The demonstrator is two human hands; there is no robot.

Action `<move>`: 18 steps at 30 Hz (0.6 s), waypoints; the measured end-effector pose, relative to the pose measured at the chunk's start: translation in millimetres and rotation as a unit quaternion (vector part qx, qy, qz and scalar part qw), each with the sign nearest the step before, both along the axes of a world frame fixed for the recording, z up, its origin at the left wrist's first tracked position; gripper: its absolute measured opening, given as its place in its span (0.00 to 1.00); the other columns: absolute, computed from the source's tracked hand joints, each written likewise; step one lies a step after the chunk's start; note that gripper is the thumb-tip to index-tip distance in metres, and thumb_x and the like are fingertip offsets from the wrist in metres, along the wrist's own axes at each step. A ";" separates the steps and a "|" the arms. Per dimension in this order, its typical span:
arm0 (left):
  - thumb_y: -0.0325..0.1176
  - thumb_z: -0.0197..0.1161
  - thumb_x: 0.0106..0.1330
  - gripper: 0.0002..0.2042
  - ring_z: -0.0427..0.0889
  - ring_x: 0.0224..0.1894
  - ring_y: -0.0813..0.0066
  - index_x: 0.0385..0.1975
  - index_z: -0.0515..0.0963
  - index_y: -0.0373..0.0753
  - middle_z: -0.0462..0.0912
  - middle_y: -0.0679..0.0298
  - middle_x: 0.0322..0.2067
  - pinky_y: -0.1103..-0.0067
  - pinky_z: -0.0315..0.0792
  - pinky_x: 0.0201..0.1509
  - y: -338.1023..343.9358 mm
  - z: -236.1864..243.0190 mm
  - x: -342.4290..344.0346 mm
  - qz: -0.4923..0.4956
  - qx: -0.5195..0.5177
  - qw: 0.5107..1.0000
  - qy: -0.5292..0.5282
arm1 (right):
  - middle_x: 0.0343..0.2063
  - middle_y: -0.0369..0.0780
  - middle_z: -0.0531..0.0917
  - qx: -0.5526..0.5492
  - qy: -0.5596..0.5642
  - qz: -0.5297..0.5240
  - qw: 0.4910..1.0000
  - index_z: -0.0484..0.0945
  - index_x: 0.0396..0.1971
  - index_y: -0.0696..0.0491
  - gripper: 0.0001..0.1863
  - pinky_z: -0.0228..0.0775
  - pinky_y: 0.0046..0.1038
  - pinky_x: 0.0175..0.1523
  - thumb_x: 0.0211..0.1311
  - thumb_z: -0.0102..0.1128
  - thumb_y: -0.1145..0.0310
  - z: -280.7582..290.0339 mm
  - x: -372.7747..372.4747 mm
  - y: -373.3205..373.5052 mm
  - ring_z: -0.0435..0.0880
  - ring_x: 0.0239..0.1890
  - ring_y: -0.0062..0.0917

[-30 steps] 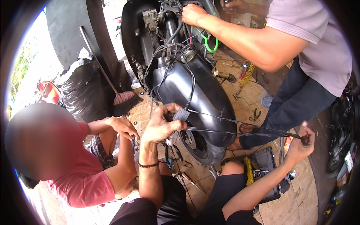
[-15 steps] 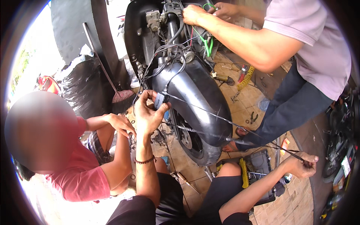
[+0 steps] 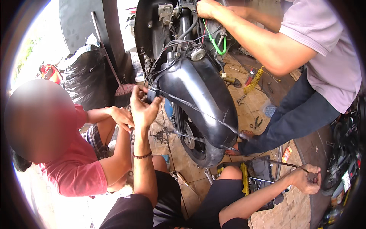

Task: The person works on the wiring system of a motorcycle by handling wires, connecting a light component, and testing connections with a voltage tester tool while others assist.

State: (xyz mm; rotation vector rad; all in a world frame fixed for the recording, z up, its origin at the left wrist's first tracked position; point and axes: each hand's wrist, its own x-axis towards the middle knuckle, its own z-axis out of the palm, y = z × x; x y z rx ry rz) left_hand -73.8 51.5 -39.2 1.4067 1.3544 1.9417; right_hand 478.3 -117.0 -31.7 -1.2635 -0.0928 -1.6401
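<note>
My left hand (image 3: 143, 110) pinches a small dark grey box-shaped module (image 3: 152, 94) between thumb and fingers, beside the black fender (image 3: 192, 99) of a partly stripped motorbike. Thin dark wires (image 3: 194, 106) run from near the module across the fender toward the right; they are smeared by motion. Out at the lower right, my right hand (image 3: 307, 179) is closed on the far end of the dark wires (image 3: 286, 163), above a tool case (image 3: 261, 168). More black cables (image 3: 167, 57) lie bunched above the fender.
At the upper right a standing person (image 3: 263, 38) works with both hands by a green wire (image 3: 219, 49). Another person in a red shirt (image 3: 78, 168) crouches at left. Pliers (image 3: 258, 122), a yellow coiled hose (image 3: 253, 84) and a screwdriver (image 3: 183, 179) lie on the tiles.
My left hand has shifted left with the module, which has turned. My right hand sits slightly lower, still holding the wires. The standing person's hands have moved a little at the bike.
</note>
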 end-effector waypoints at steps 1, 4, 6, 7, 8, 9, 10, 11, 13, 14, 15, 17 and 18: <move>0.15 0.72 0.60 0.20 0.84 0.30 0.81 0.44 0.69 0.39 0.84 0.63 0.36 0.83 0.78 0.28 5.1 -3.6 -3.7 -0.005 0.006 1.000 -0.026 | 0.26 0.39 0.85 -0.028 -0.003 -0.038 0.999 0.83 0.31 0.59 0.29 0.78 0.37 0.39 0.60 0.78 0.44 -4.8 7.0 -3.5 0.83 0.28 0.31; 0.16 0.70 0.62 0.19 0.89 0.35 0.75 0.46 0.69 0.39 0.86 0.61 0.40 0.82 0.85 0.31 -0.9 0.8 -6.7 -0.015 -0.019 0.998 -0.050 | 0.24 0.34 0.80 -0.145 0.293 0.348 0.878 0.83 0.43 0.62 0.34 0.66 0.28 0.25 0.69 0.68 0.38 0.1 -8.3 -6.1 0.76 0.21 0.19; 0.17 0.70 0.64 0.18 0.90 0.36 0.74 0.47 0.70 0.39 0.86 0.61 0.40 0.83 0.85 0.31 -0.3 0.5 -11.2 0.031 -0.007 0.998 -0.053 | 0.24 0.33 0.78 -0.201 0.493 0.481 0.696 0.82 0.50 0.63 0.37 0.59 0.23 0.19 0.74 0.64 0.37 14.9 -25.3 -14.1 0.73 0.18 0.13; 0.19 0.71 0.64 0.17 0.91 0.36 0.73 0.47 0.70 0.39 0.87 0.61 0.40 0.82 0.85 0.31 -0.8 2.6 -11.3 0.031 -0.005 0.997 -0.073 | 0.27 0.34 0.80 -0.265 0.503 0.584 0.579 0.81 0.52 0.64 0.35 0.58 0.20 0.17 0.76 0.63 0.40 9.9 -19.8 -26.4 0.72 0.17 0.12; 0.21 0.72 0.65 0.17 0.90 0.36 0.74 0.47 0.71 0.39 0.87 0.60 0.39 0.82 0.85 0.31 -0.6 0.5 -16.5 0.024 -0.012 0.997 -0.075 | 0.29 0.35 0.81 -0.324 0.500 0.668 0.445 0.80 0.54 0.65 0.33 0.56 0.17 0.16 0.78 0.63 0.43 5.0 -14.3 -39.6 0.71 0.15 0.11; 0.21 0.72 0.64 0.17 0.90 0.36 0.74 0.47 0.71 0.39 0.88 0.60 0.39 0.82 0.85 0.31 0.1 1.3 -19.2 0.017 -0.021 0.996 -0.082 | 0.33 0.36 0.83 -0.283 0.456 0.745 0.396 0.80 0.55 0.65 0.29 0.61 0.14 0.19 0.80 0.62 0.48 7.2 -7.7 -43.5 0.75 0.18 0.12; 0.21 0.73 0.64 0.18 0.90 0.35 0.74 0.47 0.71 0.39 0.88 0.60 0.39 0.82 0.84 0.31 0.7 1.3 -19.9 0.009 -0.030 0.996 -0.088 | 0.37 0.37 0.85 -0.238 0.414 0.813 0.332 0.80 0.56 0.65 0.25 0.67 0.12 0.21 0.82 0.62 0.54 9.9 -0.7 -46.7 0.80 0.21 0.13; 0.21 0.74 0.63 0.19 0.90 0.35 0.73 0.47 0.71 0.40 0.87 0.60 0.39 0.81 0.85 0.31 -0.5 -0.7 -18.5 0.000 -0.034 0.995 -0.094 | 0.40 0.37 0.86 -0.085 0.361 0.811 0.452 0.80 0.56 0.65 0.22 0.72 0.11 0.28 0.82 0.62 0.57 8.5 5.1 -36.9 0.83 0.27 0.14; 0.20 0.74 0.63 0.19 0.90 0.35 0.73 0.47 0.70 0.40 0.87 0.60 0.39 0.80 0.86 0.31 -1.8 0.4 -9.3 -0.013 -0.042 0.995 -0.088 | 0.48 0.40 0.87 0.092 0.267 0.801 0.527 0.81 0.56 0.63 0.18 0.82 0.20 0.53 0.80 0.65 0.64 4.4 17.1 -33.1 0.87 0.51 0.21; 0.20 0.74 0.63 0.20 0.90 0.36 0.72 0.47 0.70 0.40 0.86 0.59 0.38 0.80 0.86 0.31 -0.8 1.3 -2.4 -0.025 -0.053 0.995 -0.080 | 0.48 0.40 0.87 0.092 0.263 0.802 0.528 0.81 0.56 0.63 0.18 0.82 0.20 0.53 0.80 0.65 0.64 1.7 22.3 -31.6 0.87 0.51 0.21; 0.19 0.74 0.63 0.21 0.90 0.35 0.71 0.47 0.68 0.40 0.86 0.58 0.38 0.78 0.87 0.30 -3.3 7.4 9.6 -0.059 -0.038 0.989 -0.133 | 0.49 0.40 0.87 0.063 0.216 0.710 0.668 0.82 0.55 0.63 0.17 0.80 0.26 0.57 0.81 0.64 0.63 11.7 2.2 -25.5 0.86 0.54 0.24; 0.19 0.73 0.64 0.21 0.91 0.35 0.71 0.49 0.68 0.39 0.86 0.58 0.38 0.78 0.87 0.30 -0.6 4.0 4.0 -0.023 -0.047 0.992 -0.112 | 0.56 0.41 0.85 -0.038 0.159 0.475 0.865 0.81 0.58 0.63 0.21 0.75 0.39 0.65 0.78 0.67 0.61 34.8 -35.7 -22.2 0.83 0.60 0.34; 0.19 0.73 0.64 0.21 0.91 0.35 0.71 0.49 0.68 0.39 0.86 0.58 0.38 0.78 0.87 0.30 1.2 0.2 -2.3 -0.010 -0.050 0.994 -0.098 | 0.56 0.41 0.85 -0.039 0.159 0.477 0.864 0.81 0.58 0.63 0.21 0.75 0.39 0.65 0.78 0.67 0.61 30.5 -29.1 -25.9 0.83 0.60 0.34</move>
